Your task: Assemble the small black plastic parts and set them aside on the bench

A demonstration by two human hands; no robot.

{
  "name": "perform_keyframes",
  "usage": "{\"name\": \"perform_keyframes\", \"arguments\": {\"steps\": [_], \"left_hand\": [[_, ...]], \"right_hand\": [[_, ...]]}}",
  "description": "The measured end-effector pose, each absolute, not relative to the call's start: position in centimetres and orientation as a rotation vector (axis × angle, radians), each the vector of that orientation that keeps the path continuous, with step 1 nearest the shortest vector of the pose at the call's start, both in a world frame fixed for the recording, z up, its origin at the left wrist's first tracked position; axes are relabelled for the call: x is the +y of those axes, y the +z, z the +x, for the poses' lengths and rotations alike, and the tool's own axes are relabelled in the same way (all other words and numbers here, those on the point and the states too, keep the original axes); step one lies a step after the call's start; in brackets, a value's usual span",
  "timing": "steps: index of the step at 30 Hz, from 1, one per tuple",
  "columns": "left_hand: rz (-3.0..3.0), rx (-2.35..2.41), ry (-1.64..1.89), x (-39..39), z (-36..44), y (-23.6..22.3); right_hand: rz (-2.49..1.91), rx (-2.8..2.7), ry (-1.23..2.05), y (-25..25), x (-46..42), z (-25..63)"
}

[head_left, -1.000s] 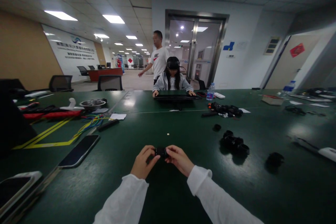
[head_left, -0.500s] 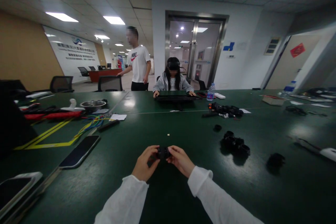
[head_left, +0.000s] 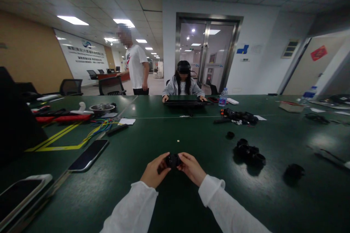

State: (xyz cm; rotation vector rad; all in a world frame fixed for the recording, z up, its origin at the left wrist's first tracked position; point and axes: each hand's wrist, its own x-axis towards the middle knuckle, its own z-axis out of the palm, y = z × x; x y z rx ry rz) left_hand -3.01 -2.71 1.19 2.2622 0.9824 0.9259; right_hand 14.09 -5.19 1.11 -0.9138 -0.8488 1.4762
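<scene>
Black part (head_left: pixel 172 161), pinched between left hand (head_left: pixel 154 172) and right hand (head_left: pixel 192 168), could slip onto the bench (head_left: pixel 153 131) if either fingertip grip loosens.

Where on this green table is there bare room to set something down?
Bare table shows between the left hand and the phone nearer it, and between the right hand and the cluster of black parts. Beyond that phone it is crowded: coloured cables, a metal bowl.
</scene>
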Motion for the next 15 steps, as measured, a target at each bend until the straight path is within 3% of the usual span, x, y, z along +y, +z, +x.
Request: {"name": "perform_keyframes", "arguments": {"steps": [5,15], "left_hand": [[2.294,1.119,0.879,-2.76,-3.14,1.66],[2.299,0.964,1.167,-2.89,-3.12,1.99]], "right_hand": [[-0.931,-0.973,1.496,1.63,-5.51,14.11],[-0.978,-1.110,1.434,0.96,-5.34,14.05]]}}
